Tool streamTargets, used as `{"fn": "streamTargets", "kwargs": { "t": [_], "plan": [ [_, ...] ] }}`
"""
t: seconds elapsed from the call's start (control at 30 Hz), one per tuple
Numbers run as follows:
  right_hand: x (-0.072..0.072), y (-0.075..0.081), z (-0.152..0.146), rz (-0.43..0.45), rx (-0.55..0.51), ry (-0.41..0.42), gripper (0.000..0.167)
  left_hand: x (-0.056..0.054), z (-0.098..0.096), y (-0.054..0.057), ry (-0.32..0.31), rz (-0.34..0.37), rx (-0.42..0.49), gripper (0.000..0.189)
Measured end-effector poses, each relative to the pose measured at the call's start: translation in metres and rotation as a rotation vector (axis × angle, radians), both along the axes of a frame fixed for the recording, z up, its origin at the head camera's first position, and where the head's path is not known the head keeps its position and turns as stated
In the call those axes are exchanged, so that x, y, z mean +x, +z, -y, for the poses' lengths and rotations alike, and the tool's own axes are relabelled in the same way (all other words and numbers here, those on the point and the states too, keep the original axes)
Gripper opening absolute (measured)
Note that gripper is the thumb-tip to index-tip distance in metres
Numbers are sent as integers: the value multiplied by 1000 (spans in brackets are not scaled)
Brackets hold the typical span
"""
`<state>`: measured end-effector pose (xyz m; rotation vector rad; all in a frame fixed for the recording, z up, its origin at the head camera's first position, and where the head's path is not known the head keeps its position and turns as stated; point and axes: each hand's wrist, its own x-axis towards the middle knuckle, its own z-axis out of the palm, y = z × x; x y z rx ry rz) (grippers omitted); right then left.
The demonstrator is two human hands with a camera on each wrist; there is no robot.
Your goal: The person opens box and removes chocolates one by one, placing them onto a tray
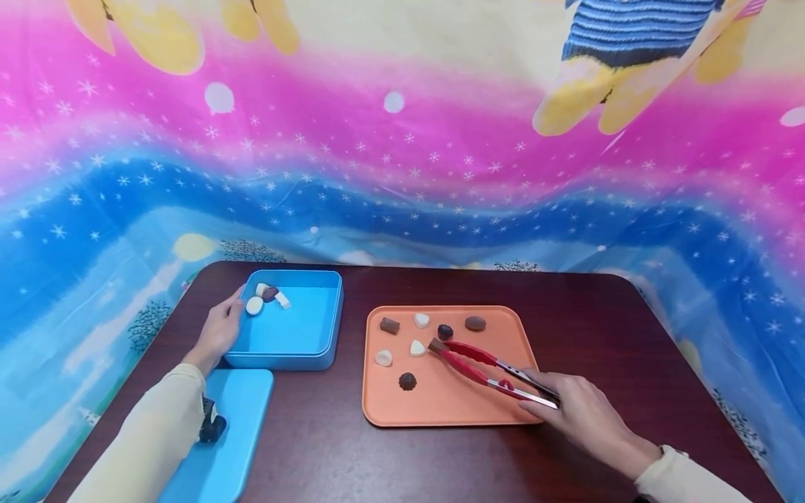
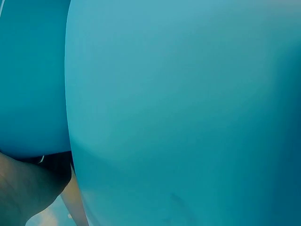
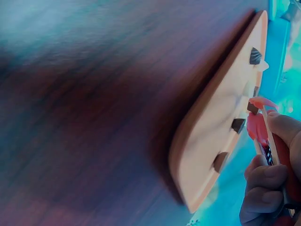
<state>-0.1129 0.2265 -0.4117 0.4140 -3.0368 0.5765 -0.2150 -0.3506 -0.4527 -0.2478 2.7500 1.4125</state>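
My right hand [image 1: 585, 412] grips a pair of metal tongs [image 1: 525, 391] with red tips, reaching over the orange tray [image 1: 459, 412]. Between the tong tips is a small brown chocolate piece [image 1: 435, 345]; the right wrist view shows this brown piece [image 3: 253, 108] there too. Several chocolates lie spread on the tray, among them a dark round one [image 1: 407, 381], a white one [image 1: 418, 348] and a brown oval one [image 1: 475, 323]. My left hand [image 1: 221, 330] holds the left side of a blue box [image 1: 323, 360]. White and brown pieces [image 1: 270, 294] sit in its far left corner.
A blue lid [image 1: 242, 433] lies on the dark wooden table [image 1: 327, 447] in front of the box, partly under the left forearm. Behind the table hangs a colourful printed cloth [image 1: 377, 175]. The box stands left of the tray, with a strip of table between them.
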Motion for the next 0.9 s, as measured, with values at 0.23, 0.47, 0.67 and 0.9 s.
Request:
{"fn": "streamTargets", "kwargs": {
  "t": [0.23, 0.47, 0.67, 0.9],
  "plan": [
    [0, -6, -7, 19, -5, 18, 50, 0, 1, -2, 3, 6, 1, 56],
    [2, -12, -9, 20, -9, 15, 51, 0, 2, -5, 6, 10, -13, 58],
    [2, -12, -9, 68, -16, -53, 76, -1, 1, -5, 13, 4, -12, 57],
    [4, -9, -7, 22, -15, -66, 89, -2, 1, -4, 17, 9, -13, 56]
  ]
}}
